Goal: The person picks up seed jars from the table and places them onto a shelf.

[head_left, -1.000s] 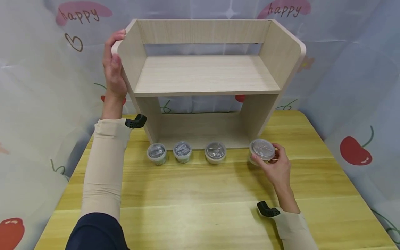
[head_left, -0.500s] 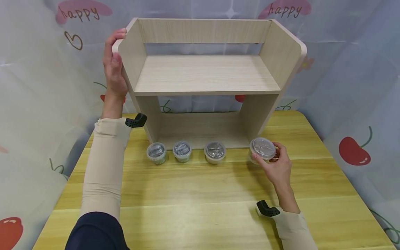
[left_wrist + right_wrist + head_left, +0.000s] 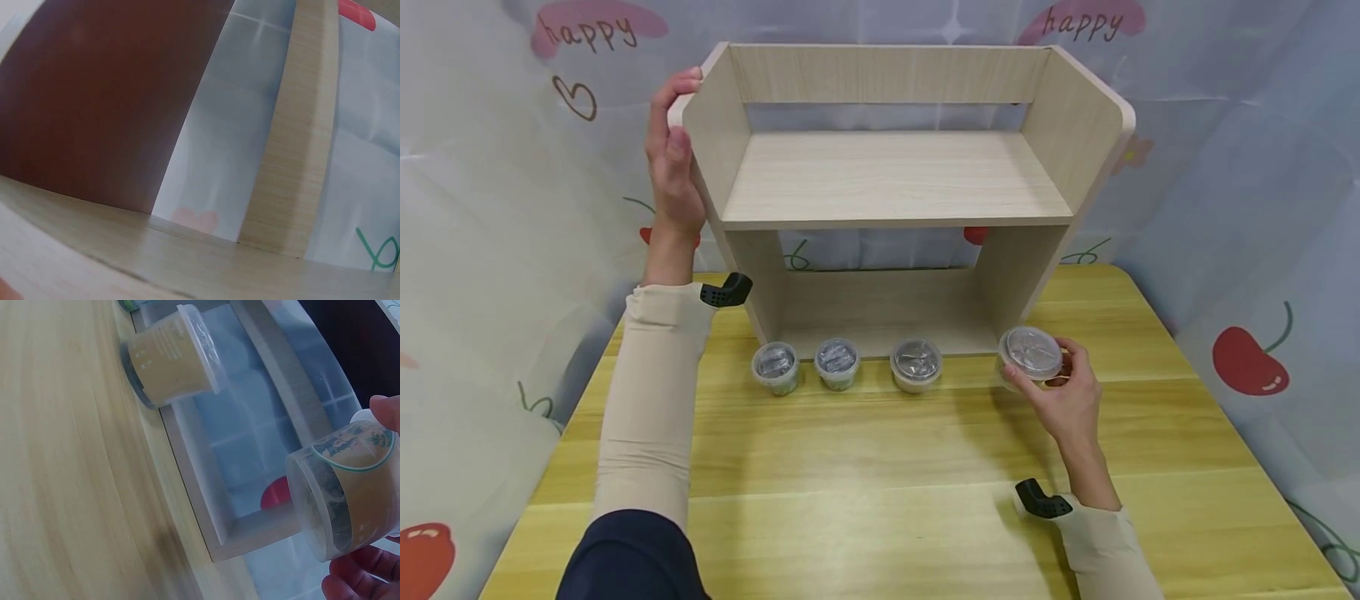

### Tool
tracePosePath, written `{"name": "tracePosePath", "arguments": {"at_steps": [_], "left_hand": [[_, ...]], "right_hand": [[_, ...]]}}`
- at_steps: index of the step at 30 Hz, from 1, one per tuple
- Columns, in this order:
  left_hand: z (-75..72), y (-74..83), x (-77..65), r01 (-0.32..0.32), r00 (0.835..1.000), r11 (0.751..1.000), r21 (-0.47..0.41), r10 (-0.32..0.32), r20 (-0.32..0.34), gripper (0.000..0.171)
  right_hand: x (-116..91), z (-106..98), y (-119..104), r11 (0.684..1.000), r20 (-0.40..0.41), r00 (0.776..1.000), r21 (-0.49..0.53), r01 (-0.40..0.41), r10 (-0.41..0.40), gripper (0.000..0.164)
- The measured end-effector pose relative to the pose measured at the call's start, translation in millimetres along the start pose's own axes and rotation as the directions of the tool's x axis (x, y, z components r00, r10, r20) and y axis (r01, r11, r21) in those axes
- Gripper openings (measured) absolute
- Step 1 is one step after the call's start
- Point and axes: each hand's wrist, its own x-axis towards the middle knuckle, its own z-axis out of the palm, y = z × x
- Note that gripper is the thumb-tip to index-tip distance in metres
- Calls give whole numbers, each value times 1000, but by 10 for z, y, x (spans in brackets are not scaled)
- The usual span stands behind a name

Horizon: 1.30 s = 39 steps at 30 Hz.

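Note:
My left hand (image 3: 676,171) grips the rounded upper edge of the left side panel of a pale two-tier wooden shelf (image 3: 895,175). My right hand (image 3: 1070,400) holds a clear lidded plastic cup (image 3: 1032,353) by its sides, with the thumb at the front. In the right wrist view this cup (image 3: 356,494) is clear of the table, its base showing and a tan label round it. To its left, three similar lidded cups stand in a row before the shelf: one cup (image 3: 916,365), a second (image 3: 837,363) and a third (image 3: 776,367). Their contents look dark under the lids.
The shelf stands at the back of a yellow wood-grain table (image 3: 880,500). Its lower board (image 3: 880,308) lies just behind the row of cups. A printed cloth backdrop (image 3: 1247,208) hangs behind and on both sides.
The cup in my right hand has risen very slightly. My left hand, the shelf and the three standing cups stay as they were.

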Motion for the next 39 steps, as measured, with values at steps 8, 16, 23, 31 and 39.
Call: {"name": "tracePosePath", "arguments": {"at_steps": [8,16,23,31,39], "left_hand": [[6,15,-2,5,1000,1000,2,-5,0,55],[19,34,0,7,1000,1000,14,-7,-1,58],[15,24,1,9,1000,1000,16,-9,-6,58],[4,17,-4,16,1000,999,35,-16,-8,55],[-9,-15,-8,8,1000,1000,27,-8,-8,53]], "right_hand": [[7,-12,-33,1000,-26,999,4,21,-21,73],[15,-22,-69,999,-44,998,12,42,-42,73],[22,-28,-88,997,-74,995,37,70,-67,75],[38,-31,-99,993,-96,990,49,111,-106,74],[58,-42,-105,988,-105,985,55,146,-139,73]]}}
